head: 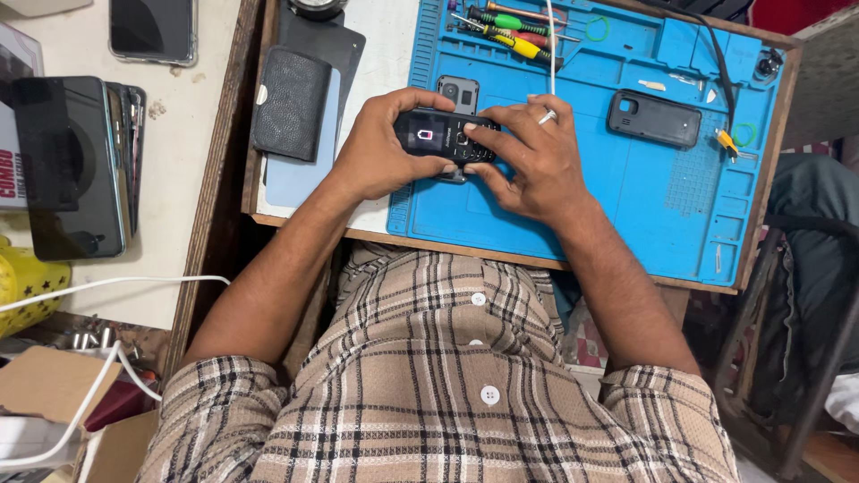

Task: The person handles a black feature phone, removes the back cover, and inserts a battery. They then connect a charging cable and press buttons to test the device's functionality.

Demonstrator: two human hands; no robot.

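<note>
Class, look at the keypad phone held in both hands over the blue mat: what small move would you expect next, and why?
Probably a keypad press with the right hand thumb. The keypad phone is gripped by the left hand, its screen lit with a small icon, and the right fingertips already rest on the keys. A loose back cover lies on the blue mat, so checking likely comes first.

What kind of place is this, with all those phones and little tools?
Probably a phone repair bench. Both hands, left hand and right hand, hold a small keypad phone over a blue repair mat. Screwdrivers and a loose phone back cover lie on it.
</note>
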